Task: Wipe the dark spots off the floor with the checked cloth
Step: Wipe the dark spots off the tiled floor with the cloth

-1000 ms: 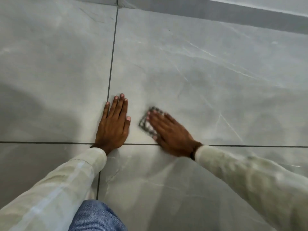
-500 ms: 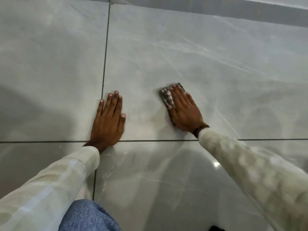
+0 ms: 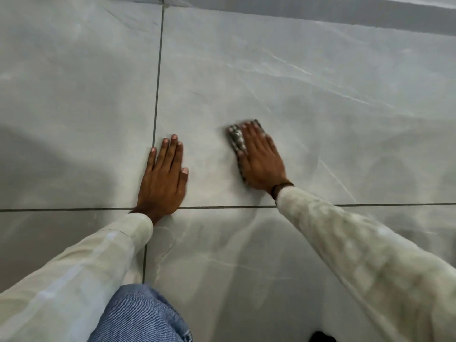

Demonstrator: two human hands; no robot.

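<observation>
Two hands lie flat on the grey tiled floor (image 3: 296, 95): left hand (image 3: 162, 178) spread open, empty; right hand (image 3: 261, 159) pressing one folded checked cloth (image 3: 236, 141) down, fingers extended over it.

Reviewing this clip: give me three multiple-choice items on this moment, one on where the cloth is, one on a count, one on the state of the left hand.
1. Where is the checked cloth?
A. Under the right hand
B. Under the left hand
C. Lying apart from both hands

2. How many hands touch the floor or the cloth?
A. None
B. One
C. Two

3. How is the left hand?
A. Clenched in a fist
B. Flat, palm down, fingers extended
C. Raised off the floor

Key: 1 A, the cloth shows past the right hand's fingers; 2 C, both are pressed down; 3 B, it lies open beside the grout line.
</observation>
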